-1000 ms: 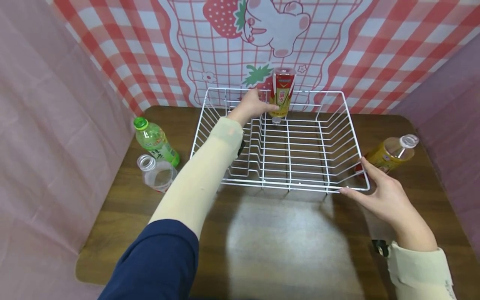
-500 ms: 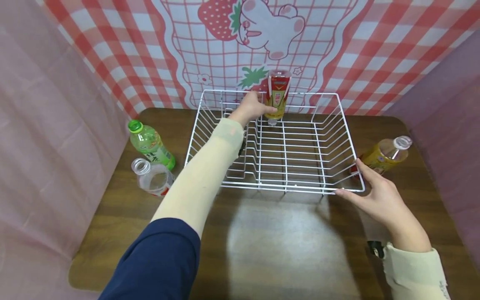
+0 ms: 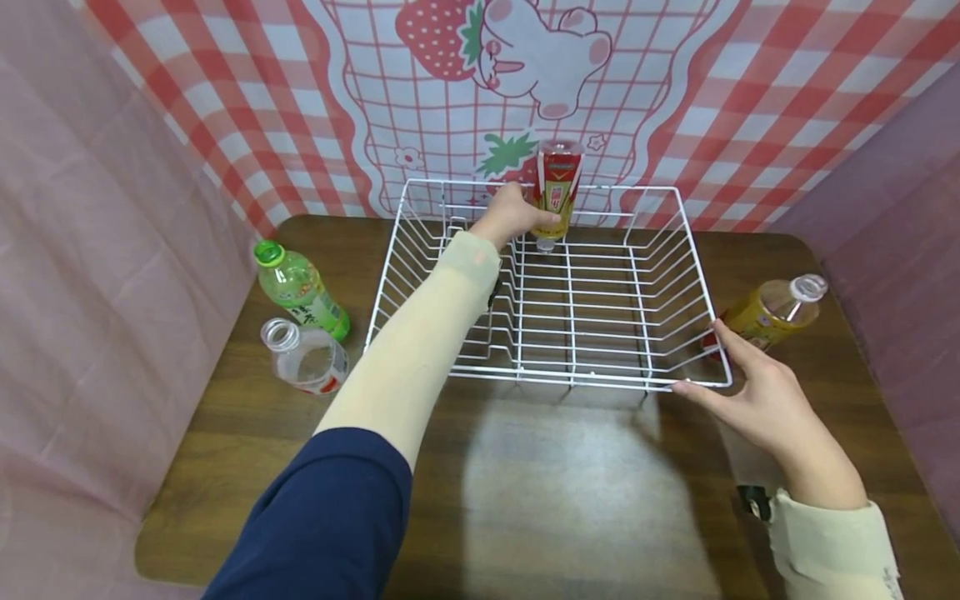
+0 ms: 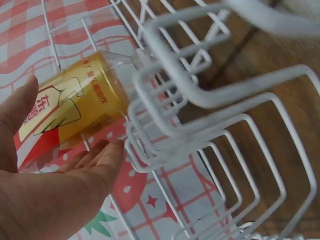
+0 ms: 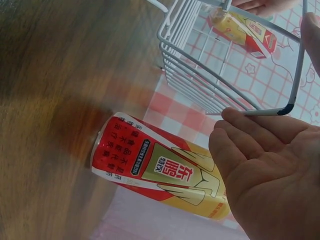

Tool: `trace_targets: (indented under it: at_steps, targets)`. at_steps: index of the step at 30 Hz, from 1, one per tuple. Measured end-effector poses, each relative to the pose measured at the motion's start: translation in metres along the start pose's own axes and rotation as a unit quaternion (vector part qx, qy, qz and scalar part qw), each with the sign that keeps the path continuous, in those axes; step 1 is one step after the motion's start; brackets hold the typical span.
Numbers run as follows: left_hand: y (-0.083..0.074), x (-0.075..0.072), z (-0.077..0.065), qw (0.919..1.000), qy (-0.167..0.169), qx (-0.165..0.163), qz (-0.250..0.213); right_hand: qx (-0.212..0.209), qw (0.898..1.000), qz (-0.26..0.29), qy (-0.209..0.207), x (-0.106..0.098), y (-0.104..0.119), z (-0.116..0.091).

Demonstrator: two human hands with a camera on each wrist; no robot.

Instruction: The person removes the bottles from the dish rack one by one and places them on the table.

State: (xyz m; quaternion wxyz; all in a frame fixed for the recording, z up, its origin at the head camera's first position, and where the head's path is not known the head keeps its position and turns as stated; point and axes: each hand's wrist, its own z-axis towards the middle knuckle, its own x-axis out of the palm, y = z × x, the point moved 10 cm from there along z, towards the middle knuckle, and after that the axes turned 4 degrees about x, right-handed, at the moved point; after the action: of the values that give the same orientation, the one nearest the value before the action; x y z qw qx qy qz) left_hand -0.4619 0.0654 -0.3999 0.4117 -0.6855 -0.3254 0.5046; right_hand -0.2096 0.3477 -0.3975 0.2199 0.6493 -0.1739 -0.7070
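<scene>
A white wire dish rack [image 3: 547, 377] stands on the table. At its back, a red-and-yellow drink bottle [image 3: 561, 171] is upside down, cap end low among the wires. My left hand [image 3: 513, 213] reaches over the rack and holds this bottle, thumb across its front. In the left wrist view the yellow label of the bottle [image 4: 75, 102] shows between thumb and fingers. My right hand [image 3: 776, 408] grips the rack's front right corner, with the thumb on the front rim and the fingers on the side.
A second red-and-yellow bottle [image 3: 772, 312] stands right of the rack, just beyond my right fingers. To the left are a green bottle [image 3: 306, 287] and a colourless clear bottle [image 3: 309, 362]. A checked cloth [image 3: 262, 108] hangs behind, pink curtains [image 3: 67, 275] at the sides.
The head view has shifted slightly, moving the whole scene a little left. Both hands keep their places on the bottle and the rack.
</scene>
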Motion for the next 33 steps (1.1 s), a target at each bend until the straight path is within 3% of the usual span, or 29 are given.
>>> trace_targets:
  at_steps: [4, 11, 19, 33]
  targets:
    - [-0.005, 0.000, -0.003, 0.9997, -0.006, -0.001, 0.022, 0.000, 1.000, 0.002, 0.006, 0.002, 0.000, -0.001]
    - [-0.007, 0.003, 0.003, 0.9999, -0.009, -0.008, 0.012, 0.002, 1.000, -0.003, 0.003, -0.002, 0.000, -0.001]
    - [-0.001, 0.008, 0.012, 0.9994, -0.007, -0.027, 0.020, 0.011, 1.000, -0.004, 0.013, 0.001, -0.003, -0.002]
    - [0.000, 0.012, 0.016, 0.9992, -0.006, -0.030, 0.024, 0.000, 1.000, -0.002, 0.002, 0.000, -0.006, 0.000]
